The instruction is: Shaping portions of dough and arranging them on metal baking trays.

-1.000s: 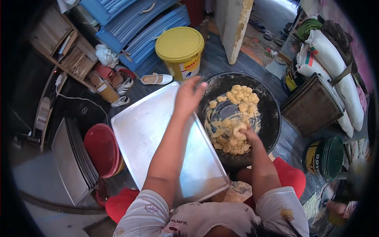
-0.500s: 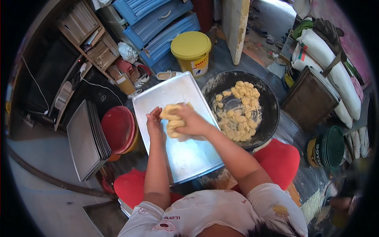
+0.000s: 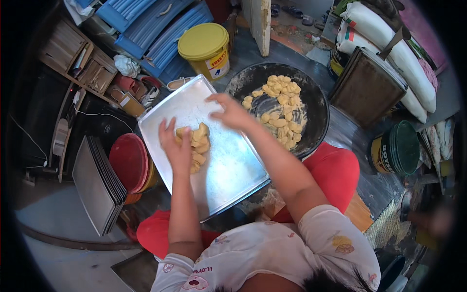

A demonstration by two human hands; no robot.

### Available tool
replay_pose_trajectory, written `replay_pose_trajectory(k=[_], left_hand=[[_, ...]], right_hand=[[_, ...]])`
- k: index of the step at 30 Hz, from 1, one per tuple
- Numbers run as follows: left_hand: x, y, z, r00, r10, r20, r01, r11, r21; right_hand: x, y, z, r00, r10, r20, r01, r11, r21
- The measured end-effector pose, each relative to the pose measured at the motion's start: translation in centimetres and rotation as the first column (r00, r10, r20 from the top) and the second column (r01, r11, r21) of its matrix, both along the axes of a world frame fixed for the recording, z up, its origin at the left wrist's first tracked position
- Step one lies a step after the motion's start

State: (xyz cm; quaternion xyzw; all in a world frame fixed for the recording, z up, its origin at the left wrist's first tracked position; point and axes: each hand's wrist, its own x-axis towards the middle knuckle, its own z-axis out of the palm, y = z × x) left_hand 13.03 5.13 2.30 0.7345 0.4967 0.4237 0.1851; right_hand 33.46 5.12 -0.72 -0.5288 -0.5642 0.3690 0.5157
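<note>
A silver metal tray (image 3: 228, 168) lies across in front of me, with a small heap of yellow dough pieces (image 3: 200, 137) left of its middle. My left hand (image 3: 175, 150) rests against the left side of that heap, its fingers spread. Over the tray's upper right edge is my right hand (image 3: 231, 112), a little blurred, fingers apart and nothing in them. On the right stands a wide black basin (image 3: 318, 114) holding many more dough lumps (image 3: 283, 89), its inside dusted pale.
Behind the tray stands a yellow lidded bucket (image 3: 203, 46). To the left are a red tub (image 3: 127, 158) and upright stacked trays (image 3: 95, 187). On the right are dark pans (image 3: 368, 90), white sacks (image 3: 389, 46) and a green bucket (image 3: 406, 147). My red-clad knee (image 3: 333, 170) borders the basin.
The dough has gone from between my hands onto the tray. My right hand has drawn away up and right, opening. My left hand now lies on the heap. The whole view has shifted.
</note>
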Motion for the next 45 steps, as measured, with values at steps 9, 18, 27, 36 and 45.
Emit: replay_pose_trajectory(k=[9,18,27,36,45], left_hand=[[12.2,-4.2,-7.0,0.567,-0.559,-0.605,0.544,0.805,-0.235],[12.4,-3.9,-6.1,0.582,-0.625,-0.520,0.567,0.770,-0.292],[11.7,-3.7,-5.9,0.617,-0.617,-0.489,0.567,0.779,-0.267],[11.8,-4.2,-7.1,0.643,-0.595,-0.482,0.601,0.782,-0.164],[10.4,-4.4,-7.1,0.715,-0.619,-0.326,0.617,0.777,-0.123]], right_hand=[[17.7,-6.7,-25.7,0.770,-0.227,0.596,0.613,0.520,-0.595],[16.0,-11.3,-30.1,0.779,-0.008,0.627,0.615,0.205,-0.761],[10.2,-9.4,-26.0,0.680,0.177,0.711,0.629,0.358,-0.690],[13.7,-11.1,-27.1,0.768,0.054,0.638,0.507,0.558,-0.657],[11.3,-12.5,-20.4,0.568,-0.196,0.800,0.674,0.668,-0.315]])
